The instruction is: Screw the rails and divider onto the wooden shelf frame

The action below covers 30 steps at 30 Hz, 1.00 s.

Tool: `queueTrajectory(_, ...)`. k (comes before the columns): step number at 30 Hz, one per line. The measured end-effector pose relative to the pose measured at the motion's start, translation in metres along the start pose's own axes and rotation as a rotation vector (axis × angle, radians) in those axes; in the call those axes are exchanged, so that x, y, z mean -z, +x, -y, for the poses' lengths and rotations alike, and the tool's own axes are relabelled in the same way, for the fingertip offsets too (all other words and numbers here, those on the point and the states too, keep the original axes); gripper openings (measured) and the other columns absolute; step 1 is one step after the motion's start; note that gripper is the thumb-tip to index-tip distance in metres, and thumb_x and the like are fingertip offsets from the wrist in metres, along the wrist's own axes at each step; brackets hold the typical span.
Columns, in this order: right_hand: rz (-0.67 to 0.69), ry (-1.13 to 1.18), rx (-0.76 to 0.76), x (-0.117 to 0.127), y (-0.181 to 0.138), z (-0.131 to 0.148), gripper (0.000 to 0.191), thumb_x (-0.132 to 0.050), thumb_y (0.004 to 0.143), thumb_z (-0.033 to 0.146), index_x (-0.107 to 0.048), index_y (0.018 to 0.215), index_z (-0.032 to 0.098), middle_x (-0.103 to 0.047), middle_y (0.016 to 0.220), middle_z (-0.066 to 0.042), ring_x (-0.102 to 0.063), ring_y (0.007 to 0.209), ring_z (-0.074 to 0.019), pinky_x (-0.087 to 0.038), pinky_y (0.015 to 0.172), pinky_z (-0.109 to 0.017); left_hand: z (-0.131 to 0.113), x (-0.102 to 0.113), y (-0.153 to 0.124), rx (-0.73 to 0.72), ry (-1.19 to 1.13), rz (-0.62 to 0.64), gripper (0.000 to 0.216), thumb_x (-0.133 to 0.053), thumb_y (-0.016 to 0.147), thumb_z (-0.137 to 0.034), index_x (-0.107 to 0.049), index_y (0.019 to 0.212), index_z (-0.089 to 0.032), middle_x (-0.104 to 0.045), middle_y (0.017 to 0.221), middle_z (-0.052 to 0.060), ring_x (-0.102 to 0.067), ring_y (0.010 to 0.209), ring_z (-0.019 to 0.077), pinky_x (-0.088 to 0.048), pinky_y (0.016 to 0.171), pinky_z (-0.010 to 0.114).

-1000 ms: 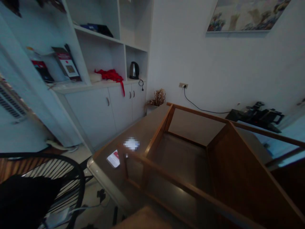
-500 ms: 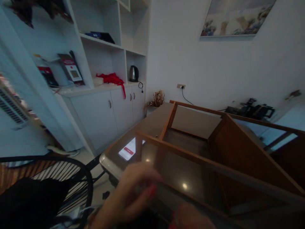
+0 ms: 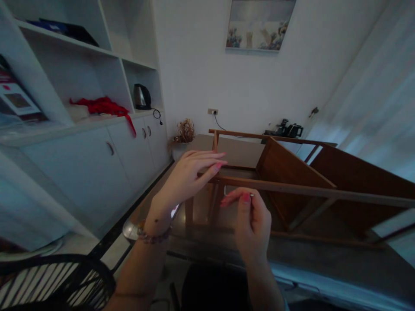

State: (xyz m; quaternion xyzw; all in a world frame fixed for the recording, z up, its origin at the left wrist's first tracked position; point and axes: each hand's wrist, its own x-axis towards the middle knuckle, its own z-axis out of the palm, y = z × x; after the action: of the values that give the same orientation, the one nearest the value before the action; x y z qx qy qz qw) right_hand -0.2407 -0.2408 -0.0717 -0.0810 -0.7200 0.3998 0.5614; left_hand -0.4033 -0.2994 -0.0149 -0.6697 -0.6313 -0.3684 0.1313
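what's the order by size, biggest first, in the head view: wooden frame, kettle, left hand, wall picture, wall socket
1. wooden frame
2. left hand and wall picture: they look about alike, so unranked; the hand is much nearer the camera
3. kettle
4. wall socket

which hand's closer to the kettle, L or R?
Left. In view, the left hand is below and right of the kettle; the right hand is lower and farther right. Neither touches it.
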Motion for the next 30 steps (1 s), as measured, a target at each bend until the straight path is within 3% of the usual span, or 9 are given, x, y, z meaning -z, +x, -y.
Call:
queueTrajectory(3,-0.01,0.017,-0.053,-0.007,0.003,-0.002,0.026,-0.038,0.101,0.025,-0.059,0.088,0.02,-0.062,0.074,0.001,-0.061,0.068,-0.0106,-0.05,0.065,-0.023,0.008,-0.005,-0.001,0.001,-0.006,0.075,0.034,-0.038,0.099,-0.038,-0.067,0.115,-0.028,-0.064,0.127,-0.001,-0.055,0.124,0.0169,-0.034,0.109,0.043)
queueTrajectory(7,-0.003,-0.017,-0.077,-0.013,0.004,-0.005,0.025,-0.039,0.101,0.027,-0.059,0.088,0.019,-0.062,0.073,0.001,-0.062,0.066,-0.0114,-0.05,0.063,-0.024,0.009,-0.003,-0.004,0.0,-0.066,0.143,0.036,-0.037,0.099,-0.038,-0.065,0.119,-0.025,-0.064,0.127,-0.001,-0.056,0.124,0.0153,-0.04,0.108,0.039)
queueTrajectory(14,-0.018,-0.093,-0.074,-0.012,0.005,-0.007,0.024,-0.039,0.101,0.026,-0.059,0.088,0.02,-0.063,0.073,0.001,-0.062,0.066,-0.0112,-0.051,0.064,-0.024,0.015,-0.001,-0.004,-0.122,-0.109,0.148,0.033,-0.042,0.098,-0.034,-0.061,0.124,-0.026,-0.06,0.132,0.0,-0.054,0.126,0.0142,-0.039,0.111,0.037)
queueTrajectory(25,-0.053,-0.113,-0.071,-0.014,0.007,-0.009,0.024,-0.041,0.101,0.025,-0.062,0.09,0.023,-0.066,0.072,0.002,-0.066,0.069,-0.0106,-0.053,0.065,-0.022,0.022,-0.006,-0.006,-0.15,-0.171,0.165,0.033,-0.045,0.098,-0.032,-0.058,0.127,-0.026,-0.058,0.133,-0.001,-0.052,0.127,0.0129,-0.036,0.115,0.038)
queueTrajectory(30,0.008,-0.132,-0.041,-0.003,0.008,-0.015,0.015,-0.052,0.096,0.025,-0.067,0.096,0.024,-0.072,0.079,0.0,-0.07,0.071,-0.0143,-0.057,0.062,-0.023,0.023,-0.006,-0.007,-0.163,-0.145,0.148,0.032,-0.045,0.097,-0.029,-0.06,0.126,-0.026,-0.059,0.133,-0.002,-0.052,0.127,0.0124,-0.038,0.114,0.035)
